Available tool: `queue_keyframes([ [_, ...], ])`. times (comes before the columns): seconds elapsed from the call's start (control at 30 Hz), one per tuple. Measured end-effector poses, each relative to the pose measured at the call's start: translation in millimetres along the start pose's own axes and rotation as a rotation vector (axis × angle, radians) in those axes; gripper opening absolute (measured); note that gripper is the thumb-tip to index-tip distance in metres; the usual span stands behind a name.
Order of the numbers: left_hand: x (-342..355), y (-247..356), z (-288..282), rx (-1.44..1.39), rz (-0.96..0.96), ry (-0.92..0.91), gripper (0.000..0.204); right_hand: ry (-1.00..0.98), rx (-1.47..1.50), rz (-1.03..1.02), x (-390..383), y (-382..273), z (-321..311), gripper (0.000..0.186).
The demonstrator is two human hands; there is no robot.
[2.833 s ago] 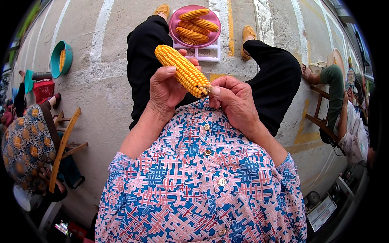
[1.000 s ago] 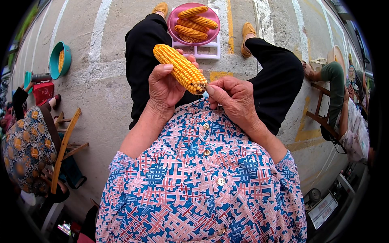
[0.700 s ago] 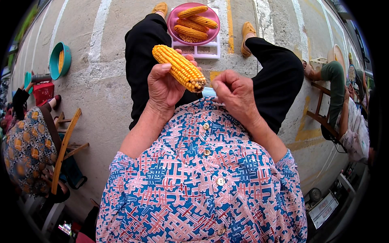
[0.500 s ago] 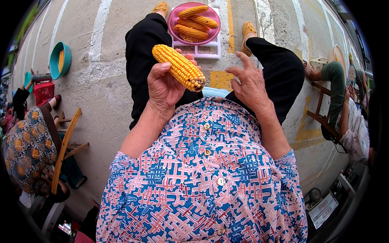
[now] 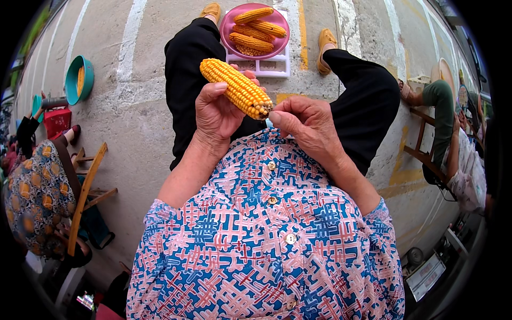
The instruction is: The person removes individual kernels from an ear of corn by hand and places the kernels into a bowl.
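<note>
A yellow corn cob (image 5: 233, 85) lies slantwise in my left hand (image 5: 217, 109), its thumb on the near side and its fingers curled behind. The cob's dark, ragged end points down to the right. At that end my right hand (image 5: 308, 125) has closed, thumb and forefinger pinched against the tip; its other fingers are bent under. Kernels cover the visible side of the cob almost fully. Beyond my hands, between my feet, a pink basin (image 5: 228, 26) holds several more corn cobs (image 5: 252, 41) and some loose kernels.
The basin rests on a white plastic stool (image 5: 285, 66). A teal basin (image 5: 71, 88) with a cob in it is off to the left, near a red bag (image 5: 57, 122). People sit on wooden chairs (image 5: 85, 197) at both sides. Painted lines mark the concrete floor.
My right hand has moved left from open air to the cob's dark end, and its spread fingers have closed into a pinch. The left hand and cob have hardly moved.
</note>
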State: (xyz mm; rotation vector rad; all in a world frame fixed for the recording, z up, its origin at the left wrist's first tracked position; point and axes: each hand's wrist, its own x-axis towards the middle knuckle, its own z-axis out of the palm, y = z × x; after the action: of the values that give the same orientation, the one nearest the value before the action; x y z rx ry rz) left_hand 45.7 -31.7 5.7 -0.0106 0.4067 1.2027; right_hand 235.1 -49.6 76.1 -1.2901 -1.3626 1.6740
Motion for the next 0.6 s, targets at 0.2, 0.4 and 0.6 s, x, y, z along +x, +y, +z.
queue_keyframes([
  [0.2,-1,-1,2,0.035,0.003,0.001,0.051,0.047,-0.029,0.005,-1,7,0,0.014],
  [0.4,-1,0,2,0.035,-0.04,-0.083,0.051,0.122,-0.256,-0.083,6,18,-13,0.011],
  [0.6,-1,1,1,0.037,-0.046,-0.082,0.051,0.294,-0.989,-0.045,13,47,-59,0.02],
])
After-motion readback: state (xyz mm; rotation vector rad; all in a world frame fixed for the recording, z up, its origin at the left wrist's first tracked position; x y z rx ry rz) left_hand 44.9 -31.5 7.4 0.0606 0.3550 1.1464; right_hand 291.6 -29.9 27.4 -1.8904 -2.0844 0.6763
